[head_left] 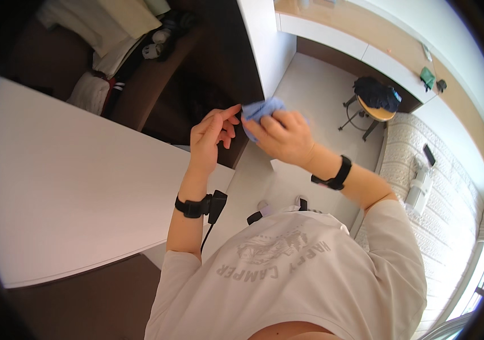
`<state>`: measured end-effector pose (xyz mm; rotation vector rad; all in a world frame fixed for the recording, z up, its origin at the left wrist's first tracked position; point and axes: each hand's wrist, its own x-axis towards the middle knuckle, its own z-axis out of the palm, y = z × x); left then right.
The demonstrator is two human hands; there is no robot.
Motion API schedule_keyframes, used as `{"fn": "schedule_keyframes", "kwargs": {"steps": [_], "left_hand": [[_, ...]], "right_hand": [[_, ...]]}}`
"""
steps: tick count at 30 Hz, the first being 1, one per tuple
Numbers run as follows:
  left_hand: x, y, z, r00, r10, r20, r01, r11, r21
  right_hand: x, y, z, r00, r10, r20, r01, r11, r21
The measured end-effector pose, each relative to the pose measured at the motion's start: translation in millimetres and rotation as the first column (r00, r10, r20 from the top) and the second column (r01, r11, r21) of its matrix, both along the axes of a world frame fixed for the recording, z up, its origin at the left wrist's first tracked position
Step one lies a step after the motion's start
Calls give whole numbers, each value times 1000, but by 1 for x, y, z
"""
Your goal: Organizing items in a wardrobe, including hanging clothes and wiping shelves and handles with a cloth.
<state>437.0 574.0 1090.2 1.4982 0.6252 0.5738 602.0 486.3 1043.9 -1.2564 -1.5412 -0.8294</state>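
My right hand [285, 137] is closed round a crumpled blue cloth [263, 109], bunched between the fingers and thumb. Just to its left is my left hand [212, 137], palm turned inward, its fingers apart and loosely bent with nothing in them. The left fingertips come close to the cloth; whether they touch it I cannot tell. Both hands are in front of a dark-lined wardrobe [196, 85], near the end of its white upright panel [265, 48]. Below and left of my left hand lies a broad white door panel [83, 187].
Folded clothes [91, 93] and hanging garments [103, 22] fill the wardrobe's upper left. Beyond the pale floor [315, 96], a stool [375, 110] carries a dark garment [373, 93]. A long desk [344, 20] follows the far wall. At right, a white appliance [419, 190] lies on the bed [400, 141].
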Motion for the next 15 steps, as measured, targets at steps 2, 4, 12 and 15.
{"fn": "schedule_keyframes", "kwargs": {"steps": [2,4,12,15], "left_hand": [[1,-5,11,991,70,-114,-35,958,285],[7,-11,21,980,84,-180,-22,947,321],[24,-36,37,892,353,-284,14,605,796],[19,-36,41,855,440,-274,-5,535,845]], "right_hand": [[-20,-2,-51,1000,-20,-2,20,998,-66],[-35,-2,-87,999,-15,-48,10,994,-105],[-86,-17,-227,973,112,-201,-192,878,-439],[-100,-26,-258,935,135,-328,-326,692,-644]]}}
